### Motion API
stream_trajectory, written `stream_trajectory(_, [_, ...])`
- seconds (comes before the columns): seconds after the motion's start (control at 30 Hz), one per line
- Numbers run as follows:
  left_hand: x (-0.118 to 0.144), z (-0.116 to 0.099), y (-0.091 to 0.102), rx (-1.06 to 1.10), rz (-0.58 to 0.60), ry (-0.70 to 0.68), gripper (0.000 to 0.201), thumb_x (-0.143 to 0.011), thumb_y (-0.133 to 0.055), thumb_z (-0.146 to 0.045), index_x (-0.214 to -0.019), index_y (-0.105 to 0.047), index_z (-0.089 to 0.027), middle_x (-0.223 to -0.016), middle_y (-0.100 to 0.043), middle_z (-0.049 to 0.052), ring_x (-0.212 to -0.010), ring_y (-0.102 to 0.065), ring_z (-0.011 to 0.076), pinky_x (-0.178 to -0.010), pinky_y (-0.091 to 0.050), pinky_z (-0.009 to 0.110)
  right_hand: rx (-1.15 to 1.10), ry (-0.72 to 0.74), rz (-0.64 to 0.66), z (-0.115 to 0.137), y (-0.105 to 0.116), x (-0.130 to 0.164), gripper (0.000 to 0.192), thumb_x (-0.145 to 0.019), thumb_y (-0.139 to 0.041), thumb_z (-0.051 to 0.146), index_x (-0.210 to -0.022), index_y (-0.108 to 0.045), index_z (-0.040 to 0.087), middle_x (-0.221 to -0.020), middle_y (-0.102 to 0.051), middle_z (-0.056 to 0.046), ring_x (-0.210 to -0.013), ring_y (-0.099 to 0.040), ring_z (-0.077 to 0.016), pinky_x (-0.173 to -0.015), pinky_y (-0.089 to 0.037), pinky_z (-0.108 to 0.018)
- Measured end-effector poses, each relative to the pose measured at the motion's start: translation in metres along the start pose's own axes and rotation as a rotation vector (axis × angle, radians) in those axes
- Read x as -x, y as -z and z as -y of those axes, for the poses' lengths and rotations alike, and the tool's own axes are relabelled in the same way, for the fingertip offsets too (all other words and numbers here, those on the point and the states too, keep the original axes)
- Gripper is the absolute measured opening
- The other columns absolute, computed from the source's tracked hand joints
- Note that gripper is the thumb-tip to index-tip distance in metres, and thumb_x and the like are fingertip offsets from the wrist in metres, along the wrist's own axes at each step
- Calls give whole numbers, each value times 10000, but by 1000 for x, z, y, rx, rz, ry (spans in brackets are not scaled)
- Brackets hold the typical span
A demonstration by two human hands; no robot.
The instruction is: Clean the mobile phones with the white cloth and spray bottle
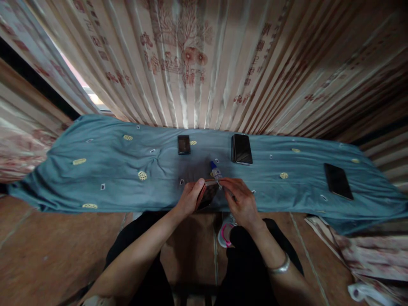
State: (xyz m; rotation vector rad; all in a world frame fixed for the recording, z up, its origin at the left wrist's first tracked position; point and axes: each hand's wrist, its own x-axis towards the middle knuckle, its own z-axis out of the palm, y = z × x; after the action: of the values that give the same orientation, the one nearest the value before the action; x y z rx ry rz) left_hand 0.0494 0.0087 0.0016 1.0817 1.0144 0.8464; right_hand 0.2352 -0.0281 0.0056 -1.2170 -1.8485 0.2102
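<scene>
Head view: hands half-hide tilted phone.

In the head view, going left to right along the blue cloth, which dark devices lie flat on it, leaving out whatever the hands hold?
small dark phone → larger black phone → black phone near the right end, all lying on the blue cloth.
</scene>
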Motion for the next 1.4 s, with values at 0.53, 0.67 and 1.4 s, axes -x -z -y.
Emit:
stream_trajectory(0.53, [7,-11,4,-345,218,-292,477,-852,-547,-563,-852,-747,-130,-722,-681,31,-694,-593,192,-689,-456,285,-241,-9,62,42,7,-9,408,-896,-486,56,-1161,-693,287,-1145,-739,-37,-1106,-667,-194,-991,-526,-386])
stream_trajectory(0.67, [11,-11,6,-346,206,-307,488,-844,-621,-498,-1166,-713,-142,-999,-755,74,-940,-676,256,-876,-484,324,-202,17,73,37,2,-6,417,-895,-459,43,-1150,-694,273,-1117,-739,-48,-1098,-661,-201,-968,-533,-398])
stream_trajectory(1.4, [8,-15,-4,472,83,194,731,-840,-505,-707,-1247,-636,-114,-870,-775,116,-667,-728,243,-649,-571,363,-333,-432,-78,4,-7,-6,232,-877,-583,233,-1044,-744,257,-977,-789,-16,-887,-741,-189,-808,-595,-311])
